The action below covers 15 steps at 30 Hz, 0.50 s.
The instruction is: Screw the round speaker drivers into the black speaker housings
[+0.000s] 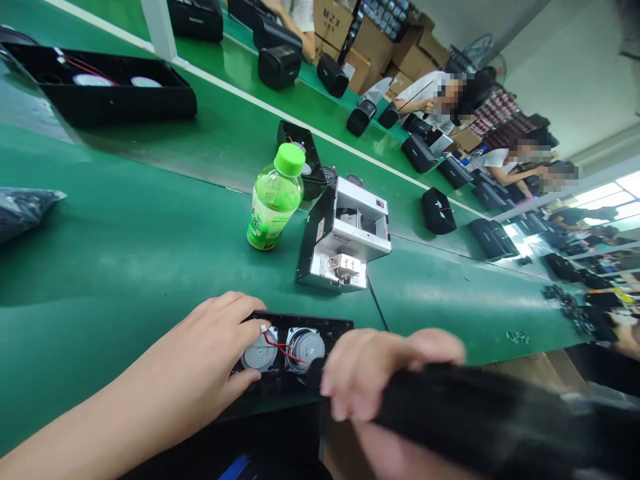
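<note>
A black speaker panel (293,387) lies at the table's near edge, with two round silver-grey speaker drivers (306,347) in it and a red wire (283,347) ending in a small white plug. My left hand (217,353) grips the panel's left end, thumb on the near side and fingers over the far rim by the plug. At the panel's right end, my right hand (367,367) is closed round a long black tool (465,407) that looks like an electric screwdriver. Motion smears it; its dark nose (315,373) points at the panel beside the right driver.
Beyond the panel stand a green-capped drink bottle (274,207) and a white-and-black bench machine (345,233). An open black speaker box (115,90) sits at far left, a dark plastic bag (25,210) below it. Across the green table, people work among several black speakers.
</note>
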### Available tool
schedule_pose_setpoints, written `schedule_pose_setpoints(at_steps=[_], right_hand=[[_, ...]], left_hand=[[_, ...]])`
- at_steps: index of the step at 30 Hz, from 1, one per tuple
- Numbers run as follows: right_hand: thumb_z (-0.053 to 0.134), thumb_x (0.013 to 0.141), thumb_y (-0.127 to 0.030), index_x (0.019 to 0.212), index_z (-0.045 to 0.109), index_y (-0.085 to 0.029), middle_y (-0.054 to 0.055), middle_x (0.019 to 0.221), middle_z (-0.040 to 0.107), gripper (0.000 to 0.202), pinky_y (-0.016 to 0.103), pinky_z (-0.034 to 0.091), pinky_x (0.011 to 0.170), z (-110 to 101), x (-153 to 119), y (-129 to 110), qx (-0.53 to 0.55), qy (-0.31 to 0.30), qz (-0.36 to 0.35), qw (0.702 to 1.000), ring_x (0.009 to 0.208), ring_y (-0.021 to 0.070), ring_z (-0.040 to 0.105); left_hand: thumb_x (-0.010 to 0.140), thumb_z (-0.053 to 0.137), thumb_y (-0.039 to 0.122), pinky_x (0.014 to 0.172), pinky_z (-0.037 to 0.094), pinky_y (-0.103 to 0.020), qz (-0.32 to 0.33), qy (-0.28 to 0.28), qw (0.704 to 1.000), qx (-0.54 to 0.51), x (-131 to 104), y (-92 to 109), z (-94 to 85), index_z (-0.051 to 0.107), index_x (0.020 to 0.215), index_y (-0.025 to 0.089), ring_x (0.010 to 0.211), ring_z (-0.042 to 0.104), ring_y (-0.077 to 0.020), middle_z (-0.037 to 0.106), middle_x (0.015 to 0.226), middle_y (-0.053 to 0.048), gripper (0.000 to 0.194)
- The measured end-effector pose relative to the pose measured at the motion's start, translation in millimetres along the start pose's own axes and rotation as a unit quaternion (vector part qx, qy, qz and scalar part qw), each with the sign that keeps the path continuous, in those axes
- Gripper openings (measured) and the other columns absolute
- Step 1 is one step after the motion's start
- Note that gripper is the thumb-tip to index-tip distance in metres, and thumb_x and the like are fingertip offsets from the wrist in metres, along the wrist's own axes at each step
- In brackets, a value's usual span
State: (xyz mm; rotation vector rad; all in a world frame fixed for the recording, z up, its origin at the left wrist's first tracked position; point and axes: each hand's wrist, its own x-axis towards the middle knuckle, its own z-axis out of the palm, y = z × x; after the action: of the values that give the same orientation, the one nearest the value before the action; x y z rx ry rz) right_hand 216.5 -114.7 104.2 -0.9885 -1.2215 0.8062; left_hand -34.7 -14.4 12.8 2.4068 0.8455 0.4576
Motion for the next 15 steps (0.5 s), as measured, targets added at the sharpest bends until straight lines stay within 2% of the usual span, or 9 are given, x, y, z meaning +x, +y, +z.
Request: schedule_pose_setpoints(at_steps=[1,2,4,7,10,12,13,15], right_hand=[[0.070,0.131,-0.061,0.150,0.087,-0.052,-0.009,0.072,0.076,0.027,0.039,0.068,0.061,-7,17,-8,0.005,0.046,-0.035,0.998,0.052,0.0219,0.071],[0.080,0.125,-0.067,0.143,0.091,-0.047,-0.009,0.072,0.076,0.029,0.039,0.066,0.059,-13,35,-14,0.009,0.084,-0.074,0.994,0.051,0.0210,0.068],[0.087,0.111,-0.090,0.123,0.092,-0.039,-0.007,0.069,0.077,0.052,0.040,0.066,0.058,-23,70,-15,-0.003,0.121,-0.131,0.984,0.052,0.0217,0.067],[0.092,0.092,-0.106,0.108,0.088,-0.034,-0.006,0.066,0.080,0.074,0.039,0.064,0.053,-29,107,2,-0.012,0.100,-0.179,0.979,0.050,0.0230,0.069],[0.094,0.085,-0.109,0.103,0.086,-0.031,-0.006,0.065,0.080,0.080,0.036,0.060,0.050,-30,119,21,-0.009,0.079,-0.163,0.983,0.048,0.0221,0.069],[0.094,0.086,-0.108,0.109,0.088,-0.031,-0.006,0.066,0.080,0.081,0.034,0.060,0.049,-31,122,28,-0.006,0.075,-0.136,0.988,0.048,0.0207,0.069],[0.094,0.089,-0.106,0.113,0.088,-0.030,-0.007,0.066,0.080,0.080,0.032,0.059,0.048,-33,123,31,-0.001,0.086,-0.133,0.987,0.047,0.0196,0.068],[0.086,0.100,-0.103,0.120,0.089,-0.028,-0.008,0.064,0.076,0.078,0.028,0.055,0.043,-36,127,36,0.014,0.116,-0.148,0.982,0.043,0.0172,0.063]], left_hand=[[0.089,0.096,0.017,0.109,0.076,-0.059,-0.001,0.000,1.000,-0.004,1,0,-0.4,0.093,0.127,0.032,0.132,0.088,-0.0389,0.091,0.148,-0.009,0.041],[0.090,0.095,0.017,0.108,0.076,-0.059,0.001,0.003,1.000,-0.005,3,1,0.1,0.093,0.126,0.032,0.131,0.088,-0.0386,0.090,0.148,-0.009,0.039],[0.089,0.094,0.017,0.109,0.076,-0.060,0.010,0.013,1.000,0.000,8,4,3.4,0.093,0.125,0.030,0.132,0.088,-0.0395,0.090,0.149,-0.011,0.038],[0.085,0.096,0.015,0.110,0.077,-0.060,0.012,0.010,1.000,-0.003,18,11,11.5,0.091,0.122,0.029,0.131,0.088,-0.0396,0.089,0.149,-0.012,0.039],[0.084,0.099,0.012,0.113,0.078,-0.056,0.006,0.006,1.000,-0.018,25,16,16.6,0.088,0.122,0.029,0.133,0.088,-0.0383,0.089,0.148,-0.012,0.043],[0.088,0.102,0.014,0.122,0.077,-0.058,0.005,0.026,0.999,-0.034,21,15,16.6,0.085,0.137,0.030,0.147,0.086,-0.0408,0.086,0.162,-0.013,0.054],[0.090,0.104,0.018,0.128,0.076,-0.060,0.002,0.038,0.998,-0.047,16,12,15.9,0.081,0.150,0.031,0.158,0.083,-0.0428,0.081,0.174,-0.015,0.065],[0.095,0.112,0.035,0.139,0.072,-0.064,-0.006,0.054,0.996,-0.074,1,3,14.8,0.063,0.182,0.037,0.178,0.070,-0.0475,0.062,0.200,-0.018,0.100]])
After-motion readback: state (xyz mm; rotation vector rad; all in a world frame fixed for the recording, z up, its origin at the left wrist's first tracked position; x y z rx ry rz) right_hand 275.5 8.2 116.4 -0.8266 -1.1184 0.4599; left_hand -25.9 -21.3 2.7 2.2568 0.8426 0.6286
